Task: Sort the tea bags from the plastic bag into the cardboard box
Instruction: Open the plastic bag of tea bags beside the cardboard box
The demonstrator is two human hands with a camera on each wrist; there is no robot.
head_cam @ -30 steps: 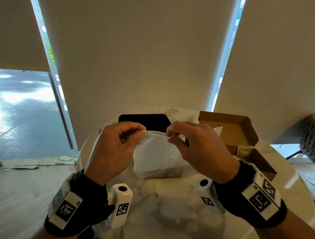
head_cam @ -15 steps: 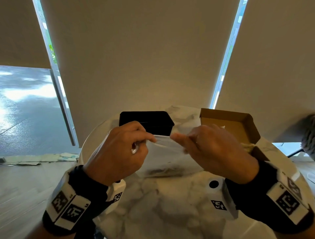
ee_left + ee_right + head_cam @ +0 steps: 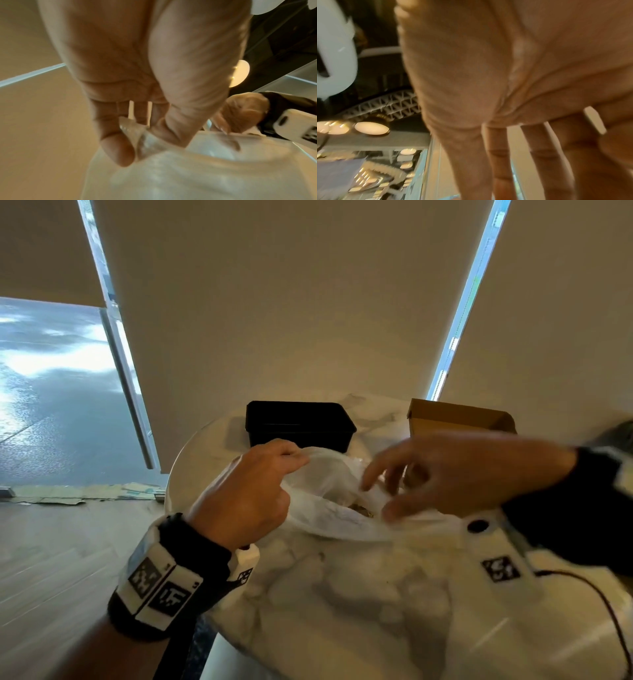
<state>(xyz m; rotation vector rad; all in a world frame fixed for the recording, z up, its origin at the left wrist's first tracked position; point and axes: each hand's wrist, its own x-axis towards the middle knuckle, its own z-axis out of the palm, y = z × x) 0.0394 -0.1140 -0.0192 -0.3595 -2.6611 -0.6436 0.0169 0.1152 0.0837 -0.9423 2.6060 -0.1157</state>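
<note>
On the table, largest to smallest:
Marble table (image 3: 359, 611): round and white-veined; everything else is carried on it.
Black box (image 3: 299, 422): closed, at the far edge, left of centre.
Cardboard box (image 3: 459, 419): set at the far right edge with its flap raised; its inside is hidden behind the right hand, so its contents cannot be told.
Plastic bag (image 3: 329, 498): translucent white, lying near the table's middle, just in front of the black box, its mouth held agape toward the right.
Left hand (image 3: 246, 494): clamped on the bag's left rim, the film pinched between thumb and curled fingers (image 3: 118, 147).
Right hand (image 3: 455, 470): blurred, fingers spread and only loosely bent, at the bag's mouth; nothing is seen held in it.
Tea bags (image 3: 359, 508): only a dark, brownish patch is glimpsed inside the mouth; a count cannot be made.
Progress: the bag is judged opened and the first reach begun; no tea bag is seen lifted out, so the sorting itself appears almost wholly left to do.
Left wrist view: the pinch on the crumpled film is shown close, with the right hand (image 3: 240, 115) beyond it, detail lost to the head camera.
Right wrist view: only the palm and straightish fingers (image 3: 544, 162) against a ceiling are shown; bag and boxes are absent there, and are located by the head view alone.
</note>
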